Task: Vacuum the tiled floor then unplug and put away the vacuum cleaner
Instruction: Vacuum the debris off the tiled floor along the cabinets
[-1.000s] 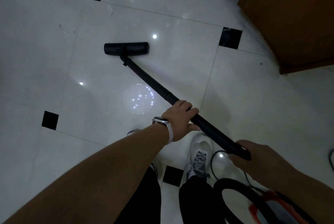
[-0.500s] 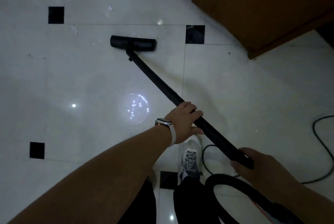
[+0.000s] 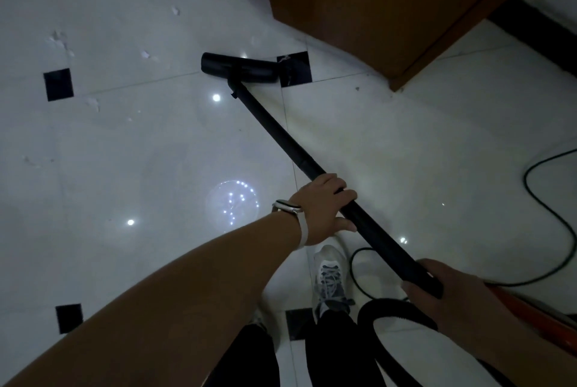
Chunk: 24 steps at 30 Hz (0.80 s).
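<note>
The black vacuum wand runs from my hands up to its flat floor head, which lies on the white tiled floor beside a black inset tile. My left hand, with a watch on the wrist, grips the wand at its middle. My right hand grips the wand's lower end, where the black hose curves away. An orange part of the vacuum body shows at the lower right. Small white scraps lie on the tiles at the upper left.
A wooden cabinet stands at the top right, its corner close to the floor head. The black power cord loops across the tiles on the right. My shoe stands under the wand.
The floor head has slid to the right, now next to the black inset tile near the cabinet. The view has turned the same way. Both hands keep their grip on the wand.
</note>
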Each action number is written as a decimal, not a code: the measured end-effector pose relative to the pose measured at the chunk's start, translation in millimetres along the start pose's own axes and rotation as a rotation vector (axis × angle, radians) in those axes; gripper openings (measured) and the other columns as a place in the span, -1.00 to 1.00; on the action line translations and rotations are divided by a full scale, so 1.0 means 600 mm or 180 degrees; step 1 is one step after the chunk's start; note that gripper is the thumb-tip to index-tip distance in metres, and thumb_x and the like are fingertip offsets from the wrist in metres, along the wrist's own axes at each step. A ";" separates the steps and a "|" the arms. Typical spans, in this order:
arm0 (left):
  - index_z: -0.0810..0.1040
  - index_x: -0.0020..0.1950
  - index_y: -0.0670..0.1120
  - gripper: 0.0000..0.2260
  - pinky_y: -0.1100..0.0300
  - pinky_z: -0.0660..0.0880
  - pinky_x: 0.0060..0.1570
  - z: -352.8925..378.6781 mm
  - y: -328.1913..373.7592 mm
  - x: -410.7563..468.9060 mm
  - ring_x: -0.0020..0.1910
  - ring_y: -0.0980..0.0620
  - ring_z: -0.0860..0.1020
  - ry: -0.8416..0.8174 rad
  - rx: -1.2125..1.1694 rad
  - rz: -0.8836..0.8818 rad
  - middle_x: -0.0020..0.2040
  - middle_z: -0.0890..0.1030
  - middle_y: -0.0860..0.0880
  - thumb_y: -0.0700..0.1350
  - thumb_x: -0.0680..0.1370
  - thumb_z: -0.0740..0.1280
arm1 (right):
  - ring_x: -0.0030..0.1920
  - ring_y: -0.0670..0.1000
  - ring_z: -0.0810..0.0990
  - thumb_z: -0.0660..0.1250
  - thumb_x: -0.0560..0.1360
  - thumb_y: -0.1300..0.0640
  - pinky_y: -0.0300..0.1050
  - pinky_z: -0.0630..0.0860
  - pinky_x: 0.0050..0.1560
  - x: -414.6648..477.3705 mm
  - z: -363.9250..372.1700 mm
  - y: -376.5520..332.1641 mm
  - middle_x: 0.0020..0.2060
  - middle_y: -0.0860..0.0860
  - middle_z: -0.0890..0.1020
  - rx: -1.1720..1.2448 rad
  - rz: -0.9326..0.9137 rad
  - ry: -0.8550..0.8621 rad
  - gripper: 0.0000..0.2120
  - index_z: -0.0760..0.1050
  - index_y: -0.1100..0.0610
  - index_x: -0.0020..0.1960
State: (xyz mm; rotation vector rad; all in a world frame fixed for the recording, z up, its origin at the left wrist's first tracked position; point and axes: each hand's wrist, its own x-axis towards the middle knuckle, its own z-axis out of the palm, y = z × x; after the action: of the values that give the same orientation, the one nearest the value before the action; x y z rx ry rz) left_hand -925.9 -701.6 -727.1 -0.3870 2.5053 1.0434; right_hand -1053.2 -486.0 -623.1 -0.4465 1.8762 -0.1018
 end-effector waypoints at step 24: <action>0.51 0.30 -0.08 -0.49 0.02 0.38 0.21 0.073 0.094 0.010 0.24 -0.08 0.36 -0.0405 0.0348 0.0855 0.22 0.50 -0.08 0.21 0.48 0.37 | -0.46 -0.16 0.51 0.43 0.48 0.00 -0.25 0.46 -0.40 -0.112 0.091 0.120 -0.41 -0.02 0.60 0.1217 0.0369 0.0350 -0.91 0.60 0.01 -0.07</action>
State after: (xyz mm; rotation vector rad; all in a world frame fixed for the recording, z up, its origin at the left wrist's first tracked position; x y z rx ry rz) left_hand -942.6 -631.8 -723.4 0.0489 2.5312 0.9865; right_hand -1002.0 -387.6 -602.6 -0.0704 1.9291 -0.4062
